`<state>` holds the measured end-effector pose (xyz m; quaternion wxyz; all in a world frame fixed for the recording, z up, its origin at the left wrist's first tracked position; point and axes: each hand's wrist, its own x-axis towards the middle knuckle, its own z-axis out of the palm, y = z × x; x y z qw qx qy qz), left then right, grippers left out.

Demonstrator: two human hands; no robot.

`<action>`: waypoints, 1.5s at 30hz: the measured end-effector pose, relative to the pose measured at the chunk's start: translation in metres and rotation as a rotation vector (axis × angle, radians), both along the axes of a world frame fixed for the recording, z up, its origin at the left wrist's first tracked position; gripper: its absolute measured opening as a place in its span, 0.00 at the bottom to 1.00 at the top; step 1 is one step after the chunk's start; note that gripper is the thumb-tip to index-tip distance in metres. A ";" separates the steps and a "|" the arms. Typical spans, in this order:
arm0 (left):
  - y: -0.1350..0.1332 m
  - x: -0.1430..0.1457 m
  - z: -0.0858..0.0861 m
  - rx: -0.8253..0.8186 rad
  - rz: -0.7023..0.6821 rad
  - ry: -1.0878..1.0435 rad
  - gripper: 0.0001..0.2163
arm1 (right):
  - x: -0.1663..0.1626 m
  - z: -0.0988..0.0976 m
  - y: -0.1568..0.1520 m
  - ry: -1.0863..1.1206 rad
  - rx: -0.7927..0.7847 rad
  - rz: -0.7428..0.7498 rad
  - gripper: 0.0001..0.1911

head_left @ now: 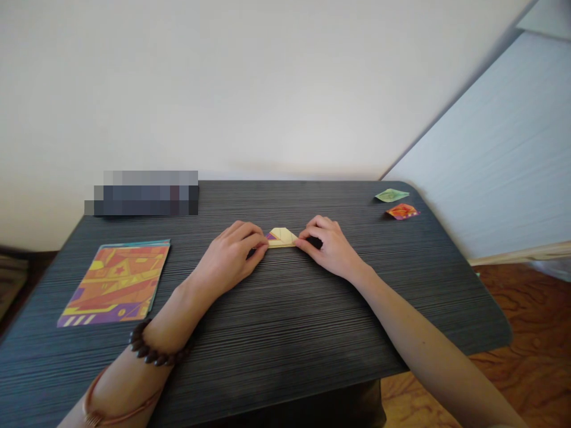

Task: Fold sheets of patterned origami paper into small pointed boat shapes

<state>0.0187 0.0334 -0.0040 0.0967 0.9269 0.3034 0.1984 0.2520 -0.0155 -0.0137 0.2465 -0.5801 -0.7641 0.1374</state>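
Note:
A small piece of folded origami paper (pixel 282 236), pale yellow with a patch of purple and orange, is at the middle of the dark table (pixel 276 321). My left hand (pixel 234 252) pinches its left end between thumb and fingers. At the right end, my right hand (pixel 326 245) has its thumb and fingertips closed on the paper. The folded piece has a flat strip along its near edge and a slanted, raised shape behind it. Both ends are partly hidden by my fingertips.
A stack of patterned orange, yellow and purple paper (pixel 118 279) lies at the left. Two folded paper pieces, one green (pixel 392 195) and one orange (pixel 402 211), rest at the back right. A blurred dark object (pixel 143 199) stands at the back left, by the wall.

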 end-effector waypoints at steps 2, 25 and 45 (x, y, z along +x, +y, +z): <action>0.001 -0.001 -0.001 -0.007 0.012 0.018 0.10 | -0.001 -0.001 0.000 -0.013 -0.011 -0.019 0.12; 0.003 0.004 -0.007 -0.159 0.160 0.073 0.10 | -0.014 -0.002 -0.003 -0.160 -0.030 -0.159 0.10; 0.001 0.005 -0.005 -0.121 0.177 0.102 0.10 | -0.018 0.002 -0.002 -0.263 -0.057 -0.186 0.12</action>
